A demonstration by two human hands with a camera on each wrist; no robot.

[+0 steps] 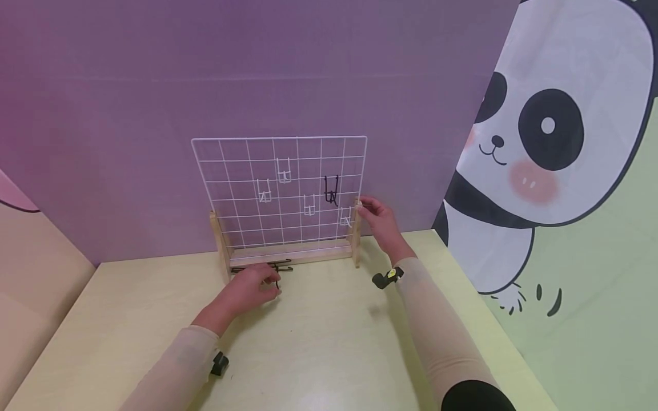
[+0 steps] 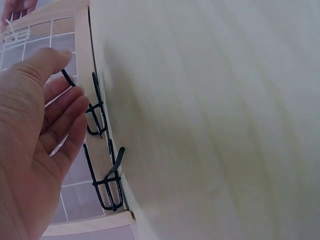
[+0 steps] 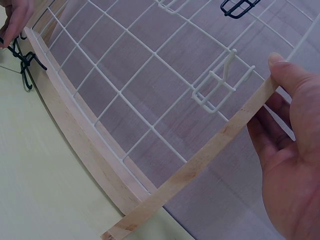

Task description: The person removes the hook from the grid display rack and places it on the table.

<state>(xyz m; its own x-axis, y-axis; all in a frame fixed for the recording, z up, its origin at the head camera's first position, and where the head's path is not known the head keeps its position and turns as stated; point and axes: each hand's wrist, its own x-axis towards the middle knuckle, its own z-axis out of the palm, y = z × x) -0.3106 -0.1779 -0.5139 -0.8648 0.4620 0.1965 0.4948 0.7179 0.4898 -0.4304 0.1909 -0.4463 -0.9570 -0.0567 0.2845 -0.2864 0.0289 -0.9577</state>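
Note:
A white wire grid panel (image 1: 280, 137) stands upright in a wooden stand (image 1: 293, 252). White wire hooks (image 1: 264, 197) and one black wire hook (image 1: 331, 197) hang on it. My right hand (image 1: 380, 222) grips the stand's right upright (image 3: 192, 162), thumb in front and fingers behind. Low at the stand's left side, my left hand (image 1: 249, 290) pinches a thin black wire hook (image 2: 68, 78) between thumb and fingers, most of it hidden by the hand. Two more black hooks (image 2: 106, 181) lie along the base, just beyond the left fingers.
The stand sits toward the back of a pale wooden table (image 1: 319, 337), close to a purple wall (image 1: 257, 68). A panda picture (image 1: 555, 182) covers the wall at the right. The left upright (image 1: 220, 242) rises beside the left hand.

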